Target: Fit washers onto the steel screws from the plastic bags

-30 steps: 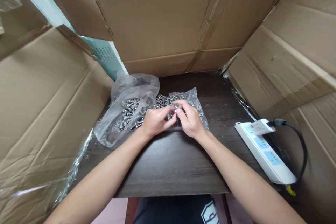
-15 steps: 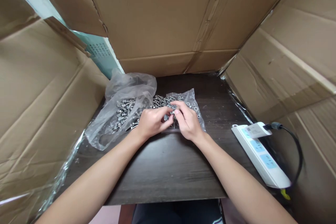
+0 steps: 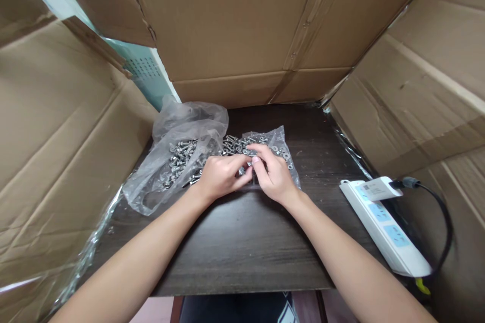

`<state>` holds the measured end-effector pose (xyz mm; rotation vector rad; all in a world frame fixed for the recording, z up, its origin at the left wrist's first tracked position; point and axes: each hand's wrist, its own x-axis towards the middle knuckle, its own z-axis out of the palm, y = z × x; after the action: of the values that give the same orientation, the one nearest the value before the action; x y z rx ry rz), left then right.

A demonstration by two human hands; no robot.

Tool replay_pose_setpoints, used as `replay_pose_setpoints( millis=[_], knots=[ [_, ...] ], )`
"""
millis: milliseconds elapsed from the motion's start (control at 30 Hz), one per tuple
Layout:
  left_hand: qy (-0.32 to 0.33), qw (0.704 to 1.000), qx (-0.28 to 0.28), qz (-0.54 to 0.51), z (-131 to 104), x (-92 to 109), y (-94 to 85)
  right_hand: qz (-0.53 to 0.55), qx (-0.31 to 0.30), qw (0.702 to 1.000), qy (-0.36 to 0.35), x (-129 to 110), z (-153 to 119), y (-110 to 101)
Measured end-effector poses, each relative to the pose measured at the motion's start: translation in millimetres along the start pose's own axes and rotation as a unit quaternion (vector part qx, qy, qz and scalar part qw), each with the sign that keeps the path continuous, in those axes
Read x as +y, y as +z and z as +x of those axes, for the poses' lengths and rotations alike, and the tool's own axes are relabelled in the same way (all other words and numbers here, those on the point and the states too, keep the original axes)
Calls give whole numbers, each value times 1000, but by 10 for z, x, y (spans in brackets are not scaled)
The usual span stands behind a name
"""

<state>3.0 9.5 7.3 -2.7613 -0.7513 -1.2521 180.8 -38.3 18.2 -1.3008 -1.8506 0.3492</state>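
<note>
My left hand [image 3: 224,176] and my right hand [image 3: 276,174] meet fingertip to fingertip over the near side of a pile of metal hardware. Both are closed in a pinch around something small between them, mostly hidden by the fingers. Behind the hands lie loose bolts [image 3: 232,145]. Washers and nuts [image 3: 286,155] rest on a clear plastic bag [image 3: 278,136] at the right. Further bolts [image 3: 182,154] sit in a larger, crumpled clear bag [image 3: 146,194] to the left of my left hand.
A white power strip [image 3: 386,229] with a plugged-in adapter [image 3: 379,189] and black cable [image 3: 447,217] lies at the right of the dark table [image 3: 242,252]. Cardboard walls [image 3: 235,25] enclose the back and both sides.
The view has shifted slightly, so the power strip appears further right. My hands keep nearly the same pinched pose, fingertips together.
</note>
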Motion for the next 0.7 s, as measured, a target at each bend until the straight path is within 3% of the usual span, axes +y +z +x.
replay_pose_setpoints(
  millis=[367,700],
  knots=[
    [-5,1000,1,-6,-9,-25,-14,-22,11,999,-42,-7,1,17],
    [27,998,8,48,-4,-58,-2,-16,-21,1000,-11,-34,3,-22]
  ],
)
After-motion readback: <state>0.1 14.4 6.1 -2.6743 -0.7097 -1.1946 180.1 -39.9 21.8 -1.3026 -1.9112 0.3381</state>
